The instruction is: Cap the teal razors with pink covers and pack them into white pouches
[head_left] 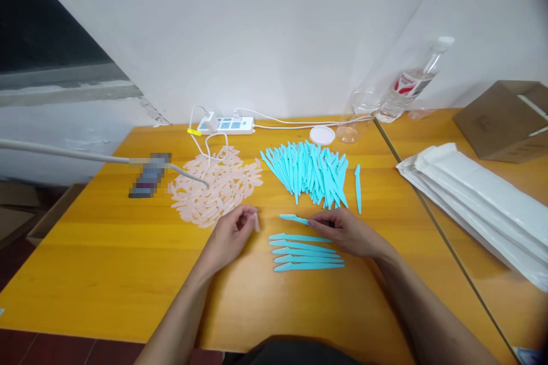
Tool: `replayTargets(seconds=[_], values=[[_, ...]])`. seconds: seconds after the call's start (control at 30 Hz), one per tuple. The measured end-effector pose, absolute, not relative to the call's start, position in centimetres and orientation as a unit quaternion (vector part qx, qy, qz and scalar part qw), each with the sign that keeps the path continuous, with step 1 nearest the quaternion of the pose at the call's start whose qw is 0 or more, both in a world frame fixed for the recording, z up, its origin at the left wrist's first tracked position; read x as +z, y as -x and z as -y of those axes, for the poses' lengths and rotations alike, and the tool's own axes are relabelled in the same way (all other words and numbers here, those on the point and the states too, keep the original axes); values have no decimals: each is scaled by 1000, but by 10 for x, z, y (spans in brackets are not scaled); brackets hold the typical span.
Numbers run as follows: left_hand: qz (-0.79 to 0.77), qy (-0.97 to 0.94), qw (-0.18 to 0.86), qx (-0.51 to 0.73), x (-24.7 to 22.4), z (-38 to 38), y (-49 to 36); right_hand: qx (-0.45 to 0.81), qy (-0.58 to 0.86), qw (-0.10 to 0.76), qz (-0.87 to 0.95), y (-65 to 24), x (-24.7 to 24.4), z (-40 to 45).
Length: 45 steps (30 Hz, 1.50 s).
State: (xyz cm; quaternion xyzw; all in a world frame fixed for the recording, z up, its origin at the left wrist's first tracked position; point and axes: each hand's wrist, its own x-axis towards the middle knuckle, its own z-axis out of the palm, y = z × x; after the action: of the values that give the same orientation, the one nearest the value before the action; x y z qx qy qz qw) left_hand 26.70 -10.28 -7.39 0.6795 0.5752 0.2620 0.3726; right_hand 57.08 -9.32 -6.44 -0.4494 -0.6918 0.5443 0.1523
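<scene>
My right hand (pixel 346 230) pinches the handle end of a turquoise eyebrow razor (pixel 294 218), its blade end pointing left. Just below, several more razors (pixel 306 251) lie in a stacked row on the table, blade ends to the left. My left hand (pixel 233 232) is closed, with a pale pink blade cover (pixel 257 222) between thumb and fingers. Behind it spreads a loose pile of pink covers (pixel 209 199). A heap of turquoise razors (pixel 306 171) lies beyond my right hand, and a single razor (pixel 358 189) rests apart at its right.
On the wooden table (pixel 115 274), a power strip (pixel 226 125) with white cables lies along the wall. A blurred-out phone (pixel 149 175) is at left. A round white lid (pixel 322 135), a water bottle (pixel 411 82), a cardboard box (pixel 505 120) and white plastic packages (pixel 475 199) stand toward the right.
</scene>
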Motion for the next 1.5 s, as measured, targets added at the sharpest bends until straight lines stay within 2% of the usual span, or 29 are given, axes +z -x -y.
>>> replayTargets(seconds=[0.1, 0.23, 0.33, 0.47, 0.7, 0.83, 0.93, 1.03, 1.13, 1.2, 1.33, 1.5], values=[[-577, -637, 431, 273, -78, 107, -273, 563, 443, 159, 679, -569, -63, 94], [-586, -674, 352, 280, -76, 113, -284, 550, 460, 180, 673, -568, -67, 95], [-544, -728, 336, 248, -68, 117, -297, 552, 488, 208, 643, -570, -74, 94], [-480, -787, 328, 207, -59, 118, -326, 580, 533, 288, 544, -577, -82, 93], [-419, -871, 217, 140, -66, 106, -395, 587, 541, 399, 450, -587, -80, 93], [-409, -878, 214, 129, -74, 98, -416, 566, 553, 389, 472, -599, -74, 92], [-392, -871, 257, 146, -69, 96, -414, 546, 565, 392, 478, -607, -72, 91], [-413, -817, 359, 183, -58, 98, -390, 552, 566, 380, 480, -610, -71, 92], [-481, -684, 486, 255, -54, 99, -349, 587, 546, 317, 508, -606, -73, 94], [-520, -592, 532, 310, -58, 98, -319, 596, 524, 271, 545, -600, -74, 96], [-550, -525, 534, 370, -69, 96, -285, 585, 486, 228, 608, -586, -75, 96], [-533, -545, 546, 347, -68, 99, -292, 594, 458, 204, 629, -577, -69, 95]])
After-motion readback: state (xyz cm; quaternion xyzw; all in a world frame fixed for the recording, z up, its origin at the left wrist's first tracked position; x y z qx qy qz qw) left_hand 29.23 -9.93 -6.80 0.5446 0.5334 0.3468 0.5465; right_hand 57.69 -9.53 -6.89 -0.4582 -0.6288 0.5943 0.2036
